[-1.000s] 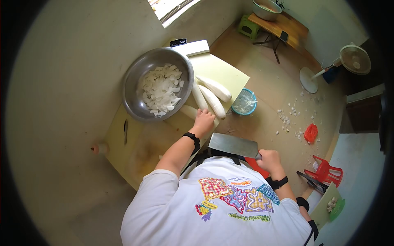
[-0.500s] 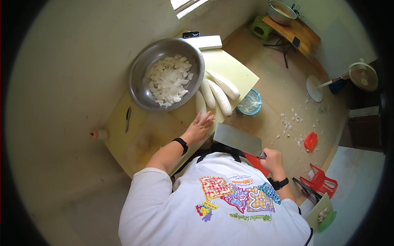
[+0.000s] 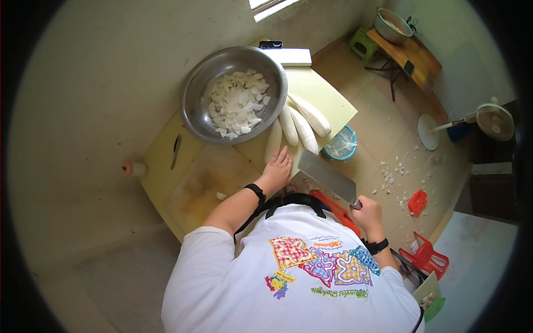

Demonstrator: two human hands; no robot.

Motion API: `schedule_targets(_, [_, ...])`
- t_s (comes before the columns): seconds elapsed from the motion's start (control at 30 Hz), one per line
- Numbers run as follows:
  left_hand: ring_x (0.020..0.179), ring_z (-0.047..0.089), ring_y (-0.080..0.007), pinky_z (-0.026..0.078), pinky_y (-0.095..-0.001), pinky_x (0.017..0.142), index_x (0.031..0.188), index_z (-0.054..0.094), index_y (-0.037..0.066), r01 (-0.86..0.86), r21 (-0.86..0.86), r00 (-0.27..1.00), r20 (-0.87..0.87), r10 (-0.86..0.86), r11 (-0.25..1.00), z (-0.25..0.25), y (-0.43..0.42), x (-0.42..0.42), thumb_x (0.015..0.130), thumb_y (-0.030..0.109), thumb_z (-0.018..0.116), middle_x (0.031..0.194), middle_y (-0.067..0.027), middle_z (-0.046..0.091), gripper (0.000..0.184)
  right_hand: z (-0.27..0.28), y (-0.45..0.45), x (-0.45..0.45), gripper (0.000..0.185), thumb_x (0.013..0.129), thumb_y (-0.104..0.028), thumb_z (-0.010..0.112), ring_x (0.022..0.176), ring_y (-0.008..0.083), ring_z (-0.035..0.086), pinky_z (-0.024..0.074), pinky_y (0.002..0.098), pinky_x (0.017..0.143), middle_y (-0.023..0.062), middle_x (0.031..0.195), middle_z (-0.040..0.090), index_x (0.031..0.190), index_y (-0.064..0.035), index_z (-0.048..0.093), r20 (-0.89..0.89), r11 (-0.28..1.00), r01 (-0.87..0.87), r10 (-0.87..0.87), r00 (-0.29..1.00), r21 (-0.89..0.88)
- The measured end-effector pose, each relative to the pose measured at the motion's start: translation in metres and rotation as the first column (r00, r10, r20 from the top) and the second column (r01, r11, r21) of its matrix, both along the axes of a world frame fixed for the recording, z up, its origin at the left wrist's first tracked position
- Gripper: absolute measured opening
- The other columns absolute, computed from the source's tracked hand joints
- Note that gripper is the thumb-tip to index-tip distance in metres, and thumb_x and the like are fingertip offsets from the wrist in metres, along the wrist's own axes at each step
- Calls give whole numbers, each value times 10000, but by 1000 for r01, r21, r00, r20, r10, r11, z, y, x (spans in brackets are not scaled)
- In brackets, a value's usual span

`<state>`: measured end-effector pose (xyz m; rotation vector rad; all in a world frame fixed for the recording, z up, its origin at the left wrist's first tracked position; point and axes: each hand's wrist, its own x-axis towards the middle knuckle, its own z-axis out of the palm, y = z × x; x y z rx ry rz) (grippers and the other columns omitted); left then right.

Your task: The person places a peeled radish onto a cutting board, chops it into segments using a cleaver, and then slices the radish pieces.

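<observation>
My left hand (image 3: 277,166) rests at the table's near edge, fingers spread, its fingertips at the lower end of a peeled white radish (image 3: 273,140). My right hand (image 3: 366,213) is closed round the handle of a broad cleaver (image 3: 328,176), whose blade points up and left, just off the table edge. Several more white radishes (image 3: 303,130) lie side by side right of the first. A large metal bowl (image 3: 194,91) on the table holds cut white pieces (image 3: 236,105). A small knife (image 3: 176,151) lies on the table's left part.
The yellowish table (image 3: 158,161) stands against the wall. A blue basket (image 3: 340,145) is on the floor beside it. Farther right are a fan (image 3: 494,122), a red bag (image 3: 417,203), a red stool (image 3: 425,255) and white scraps on the floor. A wooden table (image 3: 425,61) stands at the back.
My left hand has opened, fingers spreading beside the left radish, which now lies clear of the bowl. The cleaver has tilted more and come closer to the table corner. The view has shifted.
</observation>
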<state>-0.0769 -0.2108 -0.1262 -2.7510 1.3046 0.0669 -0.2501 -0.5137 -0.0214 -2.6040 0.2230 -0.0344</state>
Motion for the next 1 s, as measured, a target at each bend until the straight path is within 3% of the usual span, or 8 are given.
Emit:
schedule_targets(0.23, [1296, 460, -331, 198, -555, 1170, 1270, 572, 1, 83, -50, 996, -11, -84, 995, 1, -6, -16, 836, 330, 590, 1224, -148, 604, 545, 3, 6, 0, 191, 733, -184, 688, 593, 394, 586, 451, 441, 529, 181, 628, 580, 676, -49, 565, -60, 984, 169, -165, 985, 64])
schedule_targets(0.4, [942, 593, -248, 382, -514, 1045, 958, 635, 113, 184, -95, 975, -111, -194, 978, -10, 1, -21, 843, 202, 564, 931, -54, 604, 161, -2, 3, -4, 348, 798, -248, 749, 510, 360, 477, 392, 400, 495, 175, 573, 501, 658, -25, 521, -18, 970, 219, -219, 976, 105])
schedule_targets(0.53, [889, 614, -235, 402, -486, 1020, 870, 635, 137, 200, -116, 973, -97, -211, 973, 1, 5, -17, 839, 202, 581, 850, -34, 612, 90, -3, 2, -2, 357, 807, -239, 751, 493, 321, 461, 384, 390, 491, 160, 561, 491, 656, -19, 514, -2, 966, 226, -228, 974, 126])
schedule_targets(0.63, [819, 617, -221, 430, -465, 960, 858, 651, 146, 76, -258, 995, -48, -91, 963, 34, 5, 5, 829, 187, 619, 777, -17, 606, 60, -2, 2, 1, 364, 812, -237, 753, 483, 294, 436, 375, 383, 486, 148, 551, 479, 656, -17, 508, 2, 964, 228, -230, 973, 137])
schedule_targets(0.7, [768, 615, -220, 447, -437, 898, 874, 668, 151, -46, -597, 996, 32, 80, 801, 80, 5, 34, 826, 165, 669, 781, -19, 635, 50, -3, 3, 3, 367, 814, -236, 753, 479, 280, 421, 370, 378, 484, 142, 547, 471, 656, -17, 505, 4, 964, 224, -227, 974, 145])
schedule_targets(0.83, [789, 643, -239, 459, -384, 841, 1015, 704, 134, -230, -768, 922, 24, 385, 598, 135, 34, 105, 880, 228, 678, 850, -25, 697, 166, -3, 2, 5, 379, 824, -242, 747, 475, 241, 389, 359, 366, 477, 131, 538, 454, 654, -17, 495, -26, 958, 226, -225, 974, 178])
schedule_targets(0.9, [927, 639, -280, 454, -403, 904, 1166, 664, 96, -472, -768, 825, -211, 525, 434, 148, 58, 128, 903, 265, 662, 1031, -92, 697, 313, -2, 3, 6, 380, 828, -243, 745, 474, 225, 383, 355, 362, 474, 128, 535, 449, 655, -16, 495, -25, 961, 211, -210, 977, 179])
schedule_targets(1.0, [1150, 545, -348, 408, -443, 1009, 1296, 567, 61, -395, -801, 722, 32, 692, 450, 114, 99, 139, 905, 308, 655, 1276, -168, 585, 471, -1, 4, 7, 383, 832, -245, 742, 474, 204, 375, 349, 358, 470, 123, 530, 444, 654, -13, 494, -56, 959, 205, -198, 979, 195])
